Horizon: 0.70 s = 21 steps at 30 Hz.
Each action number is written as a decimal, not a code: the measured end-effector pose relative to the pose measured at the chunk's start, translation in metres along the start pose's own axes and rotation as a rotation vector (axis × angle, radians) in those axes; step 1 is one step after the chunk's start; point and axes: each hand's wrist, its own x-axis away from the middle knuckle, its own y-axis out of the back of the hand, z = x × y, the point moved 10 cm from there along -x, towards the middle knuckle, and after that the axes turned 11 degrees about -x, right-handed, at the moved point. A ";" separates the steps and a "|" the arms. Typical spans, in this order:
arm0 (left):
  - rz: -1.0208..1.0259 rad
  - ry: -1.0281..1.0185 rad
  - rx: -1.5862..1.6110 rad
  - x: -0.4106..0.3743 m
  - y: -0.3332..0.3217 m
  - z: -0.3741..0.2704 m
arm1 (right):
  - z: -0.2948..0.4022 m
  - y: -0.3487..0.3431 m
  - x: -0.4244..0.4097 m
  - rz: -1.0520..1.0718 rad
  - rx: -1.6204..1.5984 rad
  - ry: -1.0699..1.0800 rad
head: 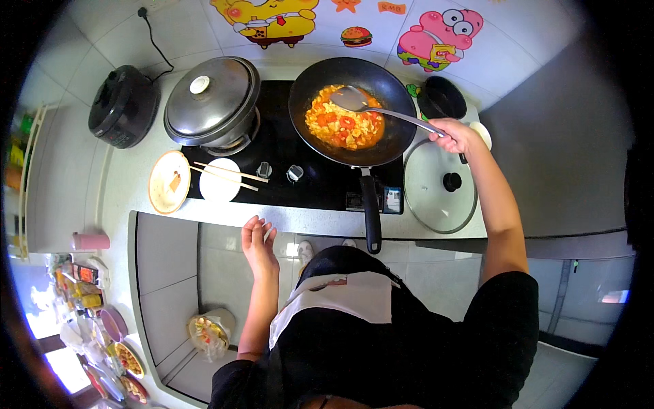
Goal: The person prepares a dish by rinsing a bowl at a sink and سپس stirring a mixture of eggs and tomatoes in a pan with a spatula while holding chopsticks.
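My right hand (454,135) grips the handle of a metal cooking spatula (350,98). The spatula's head rests on tomato and scrambled egg (343,125) in a black wok (398,112). Liquid shows around the food. The wok sits on the right side of a black glass gas hob (306,197), its long handle (371,214) pointing toward me. Near the counter's front edge, my left hand (259,245) holds nothing, its fingers loosely bent and apart. Closest to it are a white plate (219,186) and a pair of wooden chopsticks (235,176) lying across that plate.
Left of the wok stands a lidded metal pot (209,102). An orange-rimmed bowl (166,191), a black rice cooker (122,107) and a pink cup (91,241) line the left. A glass lid (434,204) lies right, below a black pan (442,97). A waste bin (230,322) stands on the floor.
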 end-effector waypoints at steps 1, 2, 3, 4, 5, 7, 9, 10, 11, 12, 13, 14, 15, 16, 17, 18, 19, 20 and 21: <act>0.010 -0.015 0.002 -0.001 -0.001 -0.001 | -0.005 0.002 0.007 0.039 -0.023 0.022; 0.021 -0.029 0.004 -0.001 -0.003 -0.001 | -0.010 0.003 0.016 0.077 -0.046 0.043; 0.028 -0.022 -0.005 -0.001 -0.006 -0.001 | -0.015 0.001 0.029 0.111 -0.074 0.067; 0.031 -0.021 -0.011 -0.002 -0.008 -0.002 | -0.009 0.010 0.045 -0.086 0.061 0.195; 0.033 -0.020 -0.016 -0.002 -0.009 -0.003 | -0.008 0.004 0.059 -0.122 0.163 0.245; 0.050 -0.013 -0.020 -0.001 -0.017 -0.004 | -0.007 -0.006 0.085 -0.190 0.362 0.347; 0.058 -0.003 -0.022 0.002 -0.023 -0.005 | -0.014 -0.035 0.106 -0.126 0.362 0.396; 0.064 0.004 -0.022 0.002 -0.027 -0.005 | -0.016 -0.047 0.112 -0.099 0.360 0.421; 0.067 0.011 -0.022 0.002 -0.029 -0.006 | -0.020 -0.057 0.109 -0.072 0.393 0.429; 0.075 0.010 -0.024 0.003 -0.031 -0.006 | -0.024 -0.065 0.104 -0.048 0.428 0.437; 0.078 0.006 -0.024 0.003 -0.033 -0.007 | -0.027 -0.075 0.099 -0.023 0.461 0.446; 0.081 0.002 -0.025 0.003 -0.033 -0.008 | -0.026 -0.085 0.098 -0.051 0.496 0.488; 0.081 -0.004 -0.023 0.003 -0.032 -0.009 | -0.027 -0.089 0.090 -0.044 0.495 0.501; 0.079 -0.003 -0.031 0.003 -0.033 -0.010 | -0.029 -0.088 0.080 -0.041 0.489 0.512; 0.077 -0.003 -0.039 0.004 -0.034 -0.011 | -0.029 -0.086 0.070 -0.038 0.483 0.523; 0.071 -0.003 -0.044 0.005 -0.032 -0.011 | -0.032 -0.077 0.058 -0.058 0.404 0.475; 0.066 -0.005 -0.042 0.006 -0.031 -0.012 | -0.036 -0.068 0.053 -0.073 0.321 0.420; 0.061 -0.007 -0.040 0.006 -0.029 -0.011 | -0.040 -0.058 0.050 -0.087 0.239 0.366; 0.055 -0.008 -0.037 0.006 -0.027 -0.010 | -0.045 -0.049 0.046 -0.100 0.158 0.310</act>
